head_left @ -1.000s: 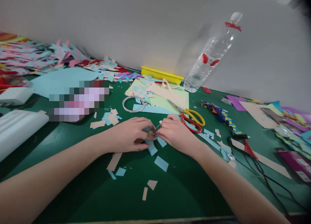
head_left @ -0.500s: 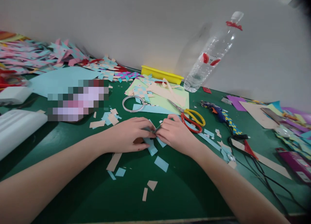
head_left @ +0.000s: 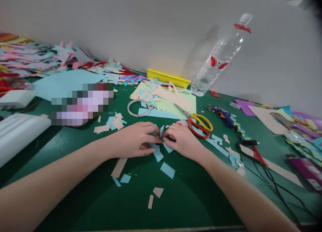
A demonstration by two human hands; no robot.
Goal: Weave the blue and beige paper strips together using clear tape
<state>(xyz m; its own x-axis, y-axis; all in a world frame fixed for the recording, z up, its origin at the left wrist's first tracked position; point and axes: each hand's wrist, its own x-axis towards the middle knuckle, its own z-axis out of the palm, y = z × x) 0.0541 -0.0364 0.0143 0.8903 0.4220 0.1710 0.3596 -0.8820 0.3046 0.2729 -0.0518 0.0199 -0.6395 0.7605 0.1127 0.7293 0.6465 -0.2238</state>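
Paper strips (head_left: 159, 145), blue, pinched between both hands just left of scissors (head_left: 198, 122).
Left hand (head_left: 134, 140) pressing strips flat to green table (head_left: 181, 198), right hand (head_left: 182, 139) fingertips nipping an upturned end; best kept flat w/ creases square. Thin matte card, rectangular offcuts strewn below; glossy tape ring (head_left: 138, 107) above.

Left hand (head_left: 134, 140), right hand (head_left: 182, 139), fingertips seemingly pinched together.
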